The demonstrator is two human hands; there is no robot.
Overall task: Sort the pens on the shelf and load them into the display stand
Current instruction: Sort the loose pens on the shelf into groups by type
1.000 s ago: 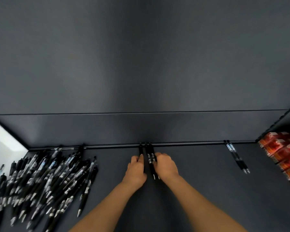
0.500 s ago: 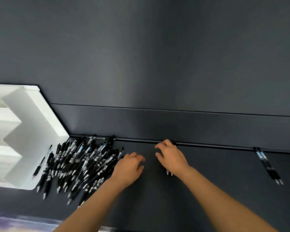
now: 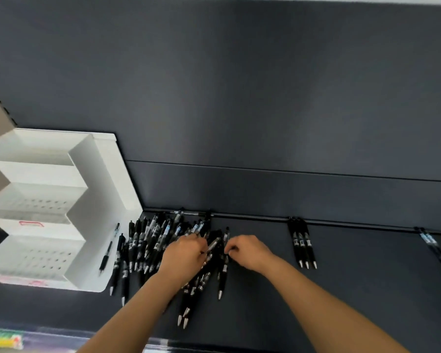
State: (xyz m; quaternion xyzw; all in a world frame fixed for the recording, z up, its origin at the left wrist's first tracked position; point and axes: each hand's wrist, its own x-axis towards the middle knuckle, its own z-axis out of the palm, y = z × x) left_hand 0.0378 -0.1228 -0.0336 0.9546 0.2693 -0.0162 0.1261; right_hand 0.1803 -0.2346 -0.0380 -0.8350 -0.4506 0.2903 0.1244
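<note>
Both hands work the right margin of the loose pile of pens (image 3: 150, 240), which lies on the shelf (image 3: 354, 289) just right of the white display stand (image 3: 97, 200), at the shelf's left end. The pens' long axes run mostly from back edge to front edge, tips toward the person. The left hand (image 3: 183, 256) has its fingers curled down and pinching a pale-barrelled pen (image 3: 213, 244). The right hand (image 3: 250, 252) has curled fingers touching a black pen (image 3: 225, 250); whether they grip it I cannot tell. Three sorted pens (image 3: 302, 247) lie against the back edge, right of the right hand, which is the nearer one.
</note>
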